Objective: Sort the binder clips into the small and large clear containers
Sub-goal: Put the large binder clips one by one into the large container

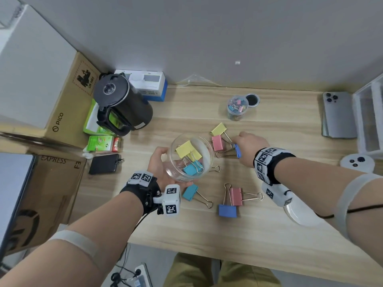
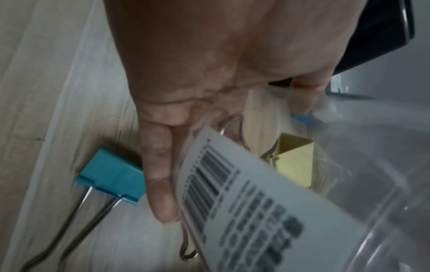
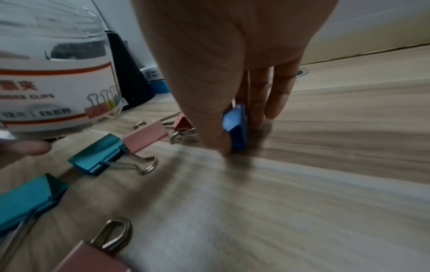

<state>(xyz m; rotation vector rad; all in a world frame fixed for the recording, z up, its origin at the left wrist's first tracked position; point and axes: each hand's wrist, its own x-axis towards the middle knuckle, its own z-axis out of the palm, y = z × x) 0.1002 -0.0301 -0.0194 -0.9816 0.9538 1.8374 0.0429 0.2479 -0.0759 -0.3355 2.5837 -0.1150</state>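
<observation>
My left hand (image 1: 160, 166) cradles the large clear container (image 1: 191, 158) from below and the side, fingers curved round its wall, holding it tilted with the mouth facing up toward the head camera. Inside it lie a yellow clip (image 1: 187, 150) and a teal clip (image 1: 191, 168). The left wrist view shows the container's barcode label (image 2: 256, 193) against my fingers (image 2: 158, 184).

My right hand (image 1: 248, 147) is down at the counter (image 1: 269, 235); its grip is clamped on a blue binder clip (image 3: 236, 127), thumb on one side, fingers on the other, the clip touching or just above the wood.

Loose clips on the counter: a yellow one (image 1: 218, 129) and a pink one (image 1: 217, 142) just beside the right hand; a teal one (image 1: 189, 192) near the left wrist; a blue one (image 1: 227, 210) and a pink one (image 1: 235, 196) side by side nearer me.

The small clear container (image 1: 237, 108) stands upright, well apart toward the wall, filled with small clips; its lid (image 1: 252, 100) lies touching it.
</observation>
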